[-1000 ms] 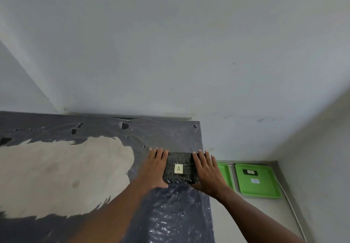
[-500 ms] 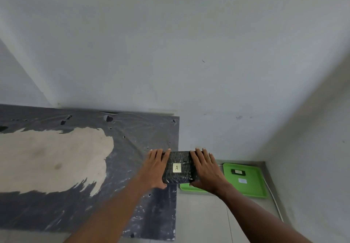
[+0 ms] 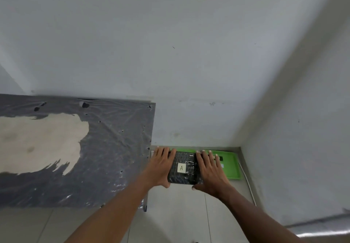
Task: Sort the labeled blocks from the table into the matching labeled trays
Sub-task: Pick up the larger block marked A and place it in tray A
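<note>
My left hand [image 3: 161, 167] and right hand [image 3: 210, 170] clamp the black A-labeled block [image 3: 182, 168] between them above the green trays [image 3: 230, 167].

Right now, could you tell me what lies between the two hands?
In the head view, the black wrapped block labelled A sits between the left hand and right hand, pressed from both sides.

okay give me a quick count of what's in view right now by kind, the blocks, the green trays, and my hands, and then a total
Blocks: 1, the black wrapped block labeled A, held between both hands.
Green trays: 2 at least in part, one to the right on the floor and a sliver of another behind the block.
Hands: 2, left hand and right hand.
Total: 5
</note>
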### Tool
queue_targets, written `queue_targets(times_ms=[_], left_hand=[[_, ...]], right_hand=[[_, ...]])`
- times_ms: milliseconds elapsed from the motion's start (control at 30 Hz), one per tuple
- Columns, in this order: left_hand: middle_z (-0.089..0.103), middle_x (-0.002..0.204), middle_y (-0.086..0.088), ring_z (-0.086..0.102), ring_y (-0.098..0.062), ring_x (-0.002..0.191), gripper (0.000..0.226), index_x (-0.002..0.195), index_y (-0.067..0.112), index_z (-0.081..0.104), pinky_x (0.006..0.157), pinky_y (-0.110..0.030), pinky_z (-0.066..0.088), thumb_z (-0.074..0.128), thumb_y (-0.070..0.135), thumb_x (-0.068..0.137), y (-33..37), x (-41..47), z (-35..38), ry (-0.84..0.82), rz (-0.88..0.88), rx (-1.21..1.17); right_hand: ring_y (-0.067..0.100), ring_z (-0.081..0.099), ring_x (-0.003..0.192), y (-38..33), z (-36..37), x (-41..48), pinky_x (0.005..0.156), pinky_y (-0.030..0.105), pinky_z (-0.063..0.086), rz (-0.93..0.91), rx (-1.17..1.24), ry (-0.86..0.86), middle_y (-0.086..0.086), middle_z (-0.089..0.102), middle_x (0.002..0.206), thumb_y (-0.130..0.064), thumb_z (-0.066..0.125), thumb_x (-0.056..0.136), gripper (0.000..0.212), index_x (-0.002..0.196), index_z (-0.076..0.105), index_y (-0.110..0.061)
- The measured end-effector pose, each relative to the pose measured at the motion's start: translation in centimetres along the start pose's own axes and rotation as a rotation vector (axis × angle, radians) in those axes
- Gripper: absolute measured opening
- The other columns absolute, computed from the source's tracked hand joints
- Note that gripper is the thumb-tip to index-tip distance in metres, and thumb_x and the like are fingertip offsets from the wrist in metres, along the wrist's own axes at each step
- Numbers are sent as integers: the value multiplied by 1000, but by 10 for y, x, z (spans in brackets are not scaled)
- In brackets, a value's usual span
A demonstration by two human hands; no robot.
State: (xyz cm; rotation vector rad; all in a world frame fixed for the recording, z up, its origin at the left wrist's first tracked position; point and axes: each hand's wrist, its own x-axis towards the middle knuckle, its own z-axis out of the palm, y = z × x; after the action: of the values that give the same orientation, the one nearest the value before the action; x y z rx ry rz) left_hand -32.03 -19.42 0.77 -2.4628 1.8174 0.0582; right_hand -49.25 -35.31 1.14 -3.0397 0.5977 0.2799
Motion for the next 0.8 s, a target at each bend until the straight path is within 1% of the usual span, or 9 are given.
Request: queue_targets(times_ms=[100,200,300,367,467,600,700,800], left_hand=[[41,131,-16,40,-33,120,117,145,4,26,114,-50,28,75,60,55,23,28,4,-32,34,6],[40,131,-15,39,-32,121,118,145,6,23,115,-50,27,75,62,55,45,60,13,-46,43,-10],[37,132,-13,37,-32,123,122,147,8,19,117,-49,23,76,62,54,65,94,23,-88,17,-48],[37,135,-14,37,-32,125,124,148,7,20,118,-49,22,78,60,52,75,116,29,-106,-19,-66],[35,142,-12,35,-32,132,124,148,6,21,120,-49,19,79,58,53,85,138,45,-147,-76,-113],[31,148,-10,29,-30,139,127,152,7,15,123,-53,11,79,58,56,78,161,71,-212,-168,-166],[27,151,-11,26,-30,141,129,154,7,9,124,-55,7,80,56,58,60,179,102,-252,-217,-163],[23,152,-11,24,-31,142,137,156,11,-1,122,-57,3,84,52,58,36,202,150,-265,-240,-179]], right_hand=[[43,-5,149,31,8,-1,121,61,1,-7,-4,-23,25,5,161,-70,70,67,133,151,-11,-7],[41,-7,149,69,17,5,122,57,3,-22,26,-45,22,0,162,-68,70,68,132,151,-13,-8],[38,-3,150,108,26,18,123,54,7,-54,55,-76,20,3,162,-65,72,68,130,152,-10,-9],[37,-2,150,132,34,31,123,53,8,-85,56,-81,19,5,162,-64,72,69,128,152,-8,-9],[36,-8,150,159,48,50,123,54,6,-117,75,-105,19,-3,163,-65,73,69,131,151,-11,-8],[35,-15,148,187,70,76,123,53,3,-90,146,-119,20,-13,161,-71,71,66,136,149,-18,-9],[33,-19,146,206,100,99,123,50,1,-95,163,-126,18,-17,160,-75,64,69,135,143,-29,-11],[29,-20,145,218,144,132,122,45,-3,-68,238,-113,16,-17,159,-78,62,69,133,143,-29,-15]])
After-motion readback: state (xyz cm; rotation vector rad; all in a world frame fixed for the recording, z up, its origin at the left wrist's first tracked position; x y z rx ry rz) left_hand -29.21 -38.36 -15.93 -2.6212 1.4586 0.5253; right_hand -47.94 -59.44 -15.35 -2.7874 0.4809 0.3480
